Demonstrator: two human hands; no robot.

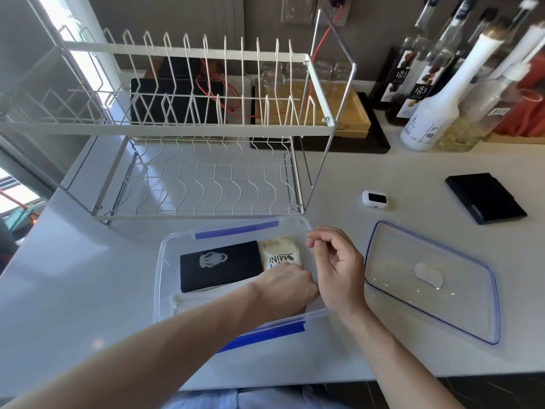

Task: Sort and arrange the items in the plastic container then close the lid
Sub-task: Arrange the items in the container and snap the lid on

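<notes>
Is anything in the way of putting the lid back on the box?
Yes, the hands are. The lid lies flat on the counter, right of the plastic container. The left hand reaches down inside it, by the tissue pack, and the right hand hovers over its right rim. The counter between lid and container is bare.

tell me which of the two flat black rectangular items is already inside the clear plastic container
The black rectangular case with the pale figure printed on it, lying in the clear plastic container beside the cream packet. The plain black one sits out on the white counter.
</notes>
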